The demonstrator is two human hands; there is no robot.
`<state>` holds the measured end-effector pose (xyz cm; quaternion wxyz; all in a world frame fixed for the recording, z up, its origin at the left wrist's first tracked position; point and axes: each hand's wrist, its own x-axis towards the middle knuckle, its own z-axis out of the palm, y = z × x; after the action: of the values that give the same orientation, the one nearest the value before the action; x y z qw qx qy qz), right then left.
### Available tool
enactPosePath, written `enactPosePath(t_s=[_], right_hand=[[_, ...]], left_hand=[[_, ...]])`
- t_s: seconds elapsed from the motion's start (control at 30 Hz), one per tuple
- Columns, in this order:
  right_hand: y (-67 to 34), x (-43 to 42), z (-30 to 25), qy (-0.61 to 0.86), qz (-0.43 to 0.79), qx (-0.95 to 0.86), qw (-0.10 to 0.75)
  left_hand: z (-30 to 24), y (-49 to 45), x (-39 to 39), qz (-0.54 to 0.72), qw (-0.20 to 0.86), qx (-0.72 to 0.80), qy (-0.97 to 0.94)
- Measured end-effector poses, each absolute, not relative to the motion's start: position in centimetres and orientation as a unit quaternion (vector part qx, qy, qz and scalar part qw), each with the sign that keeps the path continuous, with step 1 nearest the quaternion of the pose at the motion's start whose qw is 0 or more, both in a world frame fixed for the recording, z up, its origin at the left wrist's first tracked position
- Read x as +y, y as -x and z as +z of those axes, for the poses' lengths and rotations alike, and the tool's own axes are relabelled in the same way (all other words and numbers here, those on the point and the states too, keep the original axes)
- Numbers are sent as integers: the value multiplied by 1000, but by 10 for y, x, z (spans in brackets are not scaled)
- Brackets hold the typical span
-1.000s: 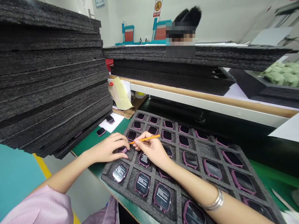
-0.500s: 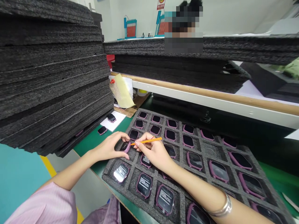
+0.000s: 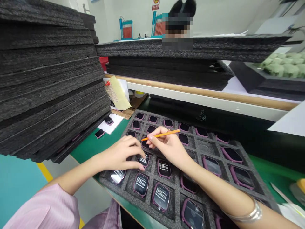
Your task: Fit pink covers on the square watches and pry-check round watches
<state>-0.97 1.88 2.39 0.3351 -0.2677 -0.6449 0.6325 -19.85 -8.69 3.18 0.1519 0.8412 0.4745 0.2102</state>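
Head cam view, and from where I'm standing the left hand (image 3: 124, 156) is curled in narrow, fingertips down at a smartwatch (image 3: 144, 160) with a printed film on its screen. That watch sits in its cell in a grey foam tray (image 3: 107, 182) on the green tabletop (image 3: 92, 152). Can't tell if the hand is really gripping it or just resting on it. The right hand (image 3: 169, 143) is pinched shut round an orange pencil-like stick (image 3: 164, 134), tip pointing to 9 o'clock and hovering over the watches just past the left fingers.

Honestly, that tip is my main worry: one slip and it could scratch a screen or tear a film. The silver bangle (image 3: 250, 216) on the right wrist could also drag across the screens at 4 o'clock if the arm drops. Then there's the tall foam sheet stack (image 3: 47, 79) at 9 o'clock, which overhangs the tabletop, so a bump might slide it onto the loose watch (image 3: 99, 133) and the white paper sheet (image 3: 111, 124) around 10 o'clock.
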Motion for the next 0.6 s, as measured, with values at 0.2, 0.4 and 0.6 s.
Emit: enactPosePath(t_s=[0.2,0.4,0.6], right_hand=[[-14,16,4,295,632,-629,344],[-20,13,-1,286,634,-632,342],[-21,0,0,259,605,-682,319]], left_hand=[[16,178,-77,145,48,456,-877],[23,195,-86,179,111,463,-861],[19,195,-94,217,139,450,-855]])
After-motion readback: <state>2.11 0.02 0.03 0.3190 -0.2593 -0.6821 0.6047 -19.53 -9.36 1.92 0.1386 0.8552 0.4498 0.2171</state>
